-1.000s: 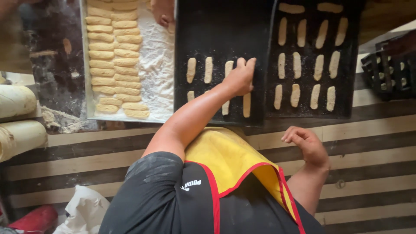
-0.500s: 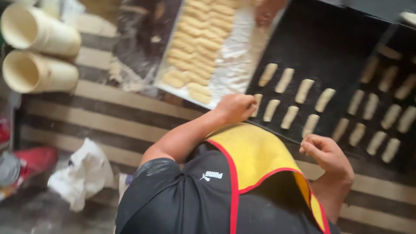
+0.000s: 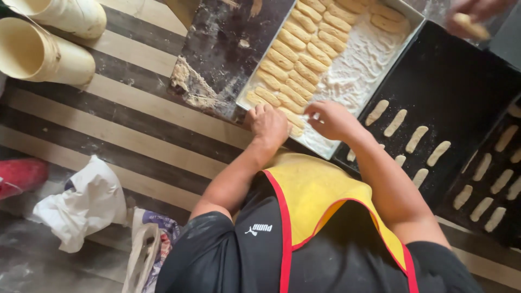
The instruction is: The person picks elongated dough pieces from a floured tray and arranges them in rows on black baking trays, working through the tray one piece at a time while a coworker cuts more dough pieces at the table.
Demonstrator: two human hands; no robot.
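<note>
Your floured white tray [image 3: 380, 51] holds rows of pale dough sticks [image 3: 296, 70] along its left side, bare flour to the right. Beside it, the black tray [image 3: 461, 92] has open room. Your left hand [image 3: 267, 123] curls over the near sticks; your right hand [image 3: 332, 119] hovers, fingers bent; what they grip is hidden.

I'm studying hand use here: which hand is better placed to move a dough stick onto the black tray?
Probably the right hand: it hovers over the near corner of the white tray, beside the black tray. The left hand sits farther from it.
</note>
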